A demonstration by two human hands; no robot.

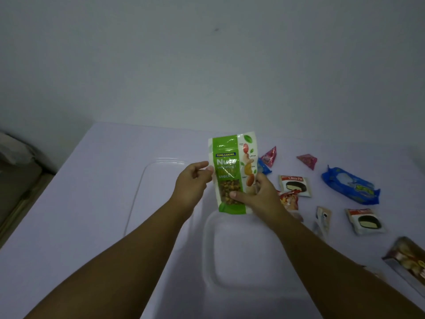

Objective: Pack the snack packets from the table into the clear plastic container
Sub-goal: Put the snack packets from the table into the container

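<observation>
1. Head view: both hands held the green nut-snack pouch (232, 173) upright at frame centre, left hand (192, 180) pinching its edge, right hand (255, 196) gripping its lower part, above the clear plastic container (208, 249), which looked empty; packing had barely begun
2. At right on the table (92, 203) lay two pink triangular packets (307, 161), two white choco-pie packets (294, 185), one large blue packet (349, 185), several others

A plain pale wall (207, 54), marked by one small dark spot (216, 29), is seen behind the white worktop (92, 192). At the left edge, a strip of brownish floor (16, 192) is shown in dim, even light.
</observation>
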